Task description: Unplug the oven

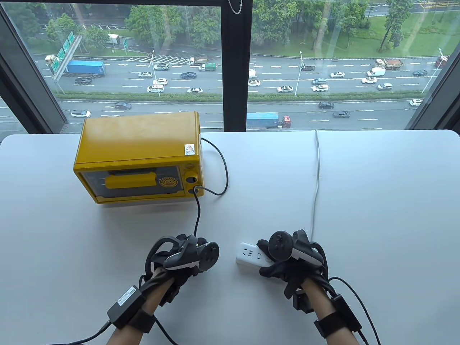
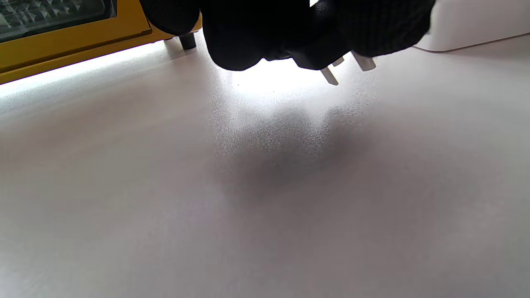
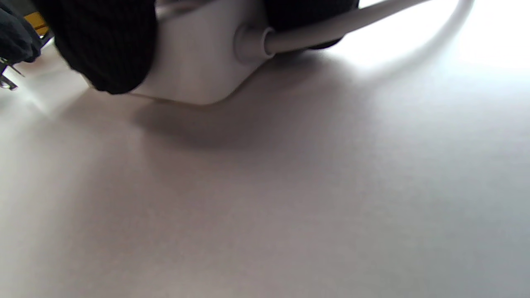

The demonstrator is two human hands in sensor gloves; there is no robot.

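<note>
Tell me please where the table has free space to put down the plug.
Bare table lies right of the white cable, and also left of the left hand, in front of the oven. It is crowded between the hands: the plug, the power strip under the right hand, and the black cord.

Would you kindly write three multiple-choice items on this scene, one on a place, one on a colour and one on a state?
1. Where on the table does the oven stand?
A. far left
B. far right
C. near edge, centre

2. What colour is the power strip?
A. black
B. white
C. yellow

3. What is the state of the plug?
A. in the strip
B. lying loose on the table
C. out of the strip, held by the left hand

Key: 1 A, the oven stands at the table view's far left. 2 B, the strip under the right hand is white. 3 C, bare prongs show below the glove in the left wrist view.
</note>
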